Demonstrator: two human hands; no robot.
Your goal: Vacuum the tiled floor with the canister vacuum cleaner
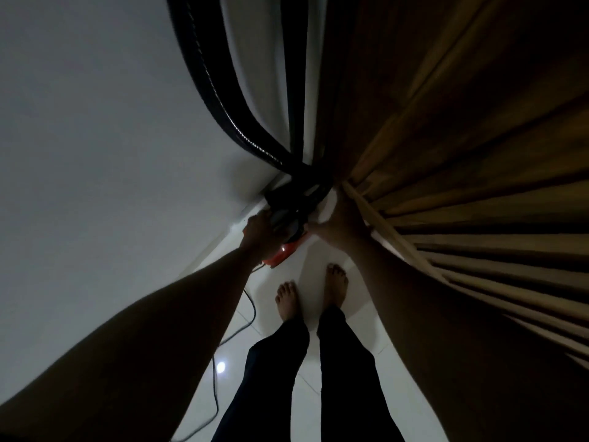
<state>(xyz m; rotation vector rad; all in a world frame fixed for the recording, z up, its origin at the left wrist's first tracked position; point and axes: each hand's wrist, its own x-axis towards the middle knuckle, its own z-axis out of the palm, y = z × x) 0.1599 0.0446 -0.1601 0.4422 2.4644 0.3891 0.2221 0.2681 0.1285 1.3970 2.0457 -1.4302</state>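
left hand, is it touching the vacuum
Touching. The head view shows the left hand resting on the dark top of the orange vacuum, fingers overlapping it with no gap.

I can read no text, label, brand, number or sign anywhere here. The light is dim, and the orange and black body of the vacuum cleaner point(288, 232) under my hands shows no lettering I can make out.
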